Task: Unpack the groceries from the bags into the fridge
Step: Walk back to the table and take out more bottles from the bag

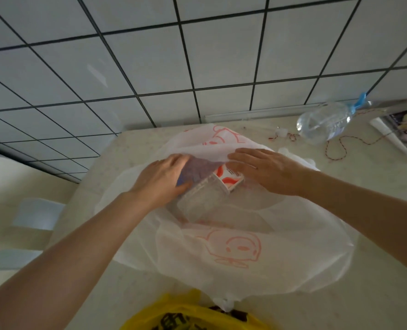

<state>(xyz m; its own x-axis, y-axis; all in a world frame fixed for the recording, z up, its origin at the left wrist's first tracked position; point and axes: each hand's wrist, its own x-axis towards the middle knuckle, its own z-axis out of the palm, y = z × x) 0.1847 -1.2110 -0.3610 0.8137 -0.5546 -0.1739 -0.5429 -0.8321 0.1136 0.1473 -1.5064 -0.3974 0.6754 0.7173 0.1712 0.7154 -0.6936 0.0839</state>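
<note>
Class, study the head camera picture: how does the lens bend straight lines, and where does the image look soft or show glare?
Head view: the wide lens bows the grey tiled wall's dark grout lines; pale glare streaks one tile; the translucent white plastic bag with red drawings looks hazy; the yellow plastic bag is soft at the bottom edge.

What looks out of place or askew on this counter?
A clear water bottle lies on its side near the wall, beside loose red string. Nothing looks spilled; both hands are in the white bag.
</note>
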